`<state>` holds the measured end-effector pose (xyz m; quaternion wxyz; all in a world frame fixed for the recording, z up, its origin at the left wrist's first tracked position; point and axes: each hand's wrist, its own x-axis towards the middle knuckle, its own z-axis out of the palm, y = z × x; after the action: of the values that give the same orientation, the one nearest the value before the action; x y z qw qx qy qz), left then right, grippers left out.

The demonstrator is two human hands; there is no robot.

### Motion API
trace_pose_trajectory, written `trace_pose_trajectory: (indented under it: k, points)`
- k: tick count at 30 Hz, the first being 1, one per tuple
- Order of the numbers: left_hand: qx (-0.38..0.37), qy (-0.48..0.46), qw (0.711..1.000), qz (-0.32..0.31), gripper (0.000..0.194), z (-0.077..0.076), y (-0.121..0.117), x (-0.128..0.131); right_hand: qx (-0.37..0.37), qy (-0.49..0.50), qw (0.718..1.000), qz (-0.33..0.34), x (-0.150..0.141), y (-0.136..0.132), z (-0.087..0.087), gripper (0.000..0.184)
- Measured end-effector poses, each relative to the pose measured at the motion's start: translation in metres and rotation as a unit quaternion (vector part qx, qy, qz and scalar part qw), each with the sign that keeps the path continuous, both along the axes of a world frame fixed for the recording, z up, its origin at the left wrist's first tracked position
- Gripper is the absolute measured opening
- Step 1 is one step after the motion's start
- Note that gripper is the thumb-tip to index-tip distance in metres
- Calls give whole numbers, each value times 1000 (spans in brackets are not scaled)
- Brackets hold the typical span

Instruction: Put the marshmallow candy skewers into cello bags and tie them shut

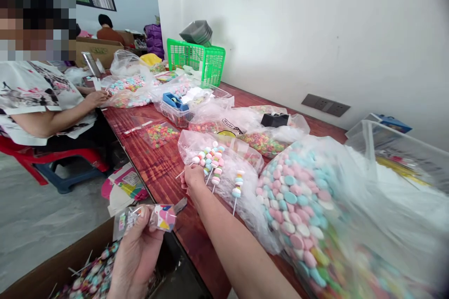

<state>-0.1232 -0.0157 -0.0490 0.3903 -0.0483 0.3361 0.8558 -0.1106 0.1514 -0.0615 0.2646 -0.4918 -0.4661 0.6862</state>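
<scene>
My left hand [138,247] is closed on a small clear plastic packet [163,217] with a colourful print, above a cardboard box of candy sticks. Further forward, my right hand [193,177] reaches over the table, its fingers closed around the stick of a candy skewer [200,158]; the fingertips are partly hidden. More skewers [216,168] of pastel candies lie just beside that hand, on a crumpled clear bag [250,210]. One single skewer [237,184] rests apart to the right, its white stick pointing toward me.
A large bag of pastel candies [298,196] fills the right side. Candy bags [159,133], a tape dispenser [173,101] and a green basket [213,65] stand further along the red-brown table [140,149]. The cardboard box [24,273] sits below left. A co-worker [45,103] sits at left.
</scene>
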Motion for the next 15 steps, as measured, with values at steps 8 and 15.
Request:
trace_pose_trajectory:
  k: [8, 15]
  points:
    - [90, -94, 986, -108, 21, 16, 13, 27, 229, -71, 969, 56, 117, -57, 60, 35]
    - [140, -158, 941, -266, 15, 27, 30, 109, 556, -259, 789, 26, 328, -144, 71, 17]
